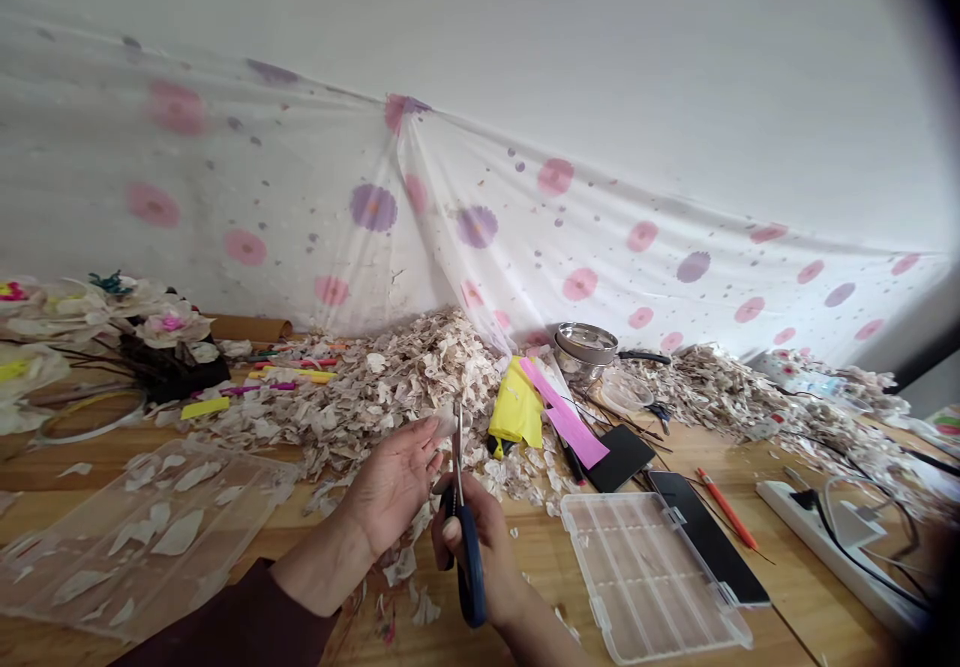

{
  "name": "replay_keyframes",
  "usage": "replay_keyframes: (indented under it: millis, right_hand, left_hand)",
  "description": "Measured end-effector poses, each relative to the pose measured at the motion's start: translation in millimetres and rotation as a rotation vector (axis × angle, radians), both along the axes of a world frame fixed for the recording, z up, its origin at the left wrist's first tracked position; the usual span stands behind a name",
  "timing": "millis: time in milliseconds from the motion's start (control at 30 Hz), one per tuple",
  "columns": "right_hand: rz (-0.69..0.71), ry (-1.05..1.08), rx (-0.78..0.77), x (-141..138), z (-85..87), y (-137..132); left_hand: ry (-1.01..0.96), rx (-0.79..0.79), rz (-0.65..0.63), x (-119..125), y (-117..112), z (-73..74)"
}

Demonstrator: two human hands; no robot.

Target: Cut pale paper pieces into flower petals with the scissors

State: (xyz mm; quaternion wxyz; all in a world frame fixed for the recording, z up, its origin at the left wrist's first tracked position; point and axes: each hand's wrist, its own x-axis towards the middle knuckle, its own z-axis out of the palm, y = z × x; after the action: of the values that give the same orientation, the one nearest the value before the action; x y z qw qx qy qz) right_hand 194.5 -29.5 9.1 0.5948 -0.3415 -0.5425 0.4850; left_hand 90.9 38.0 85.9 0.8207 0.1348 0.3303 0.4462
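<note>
My right hand is closed round the dark blue handles of a pair of scissors, whose blades point up and away from me. Just left of the blades, my left hand pinches a thin, pale, petal-like piece between thumb and fingers. The piece touches or nearly touches the blades; I cannot tell which. Behind both hands rises a large heap of dry, whitish flakes, and more scraps lie on the wood below my wrists.
A clear compartment lid with loose pieces lies left, a clear divided box right. Yellow wrapping, pink paper, a metal sieve, an orange pen and a power strip surround my work. White flowers stand far left.
</note>
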Motion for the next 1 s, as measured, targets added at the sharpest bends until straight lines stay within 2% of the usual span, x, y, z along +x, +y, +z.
replay_keyframes:
  millis: [467, 733, 833, 1000]
  right_hand:
    - [0.007, 0.031, -0.112, -1.2, 3.0, -0.4]
    - [-0.032, 0.057, -0.197, -2.7, 1.6, 2.4]
    - [-0.038, 0.041, -0.17, 1.2, 0.7, 1.5]
    - [-0.012, -0.047, -0.043, 8.1, 1.2, -1.7]
  left_hand:
    - [-0.051, 0.098, 0.027, -7.0, 12.1, -9.1]
    - [-0.034, 0.169, 0.006, -12.4, 17.5, -7.2]
    - [0.008, 0.195, 0.0, -14.9, 18.1, -5.3]
    - [0.058, 0.232, 0.008, -16.6, 19.5, -5.0]
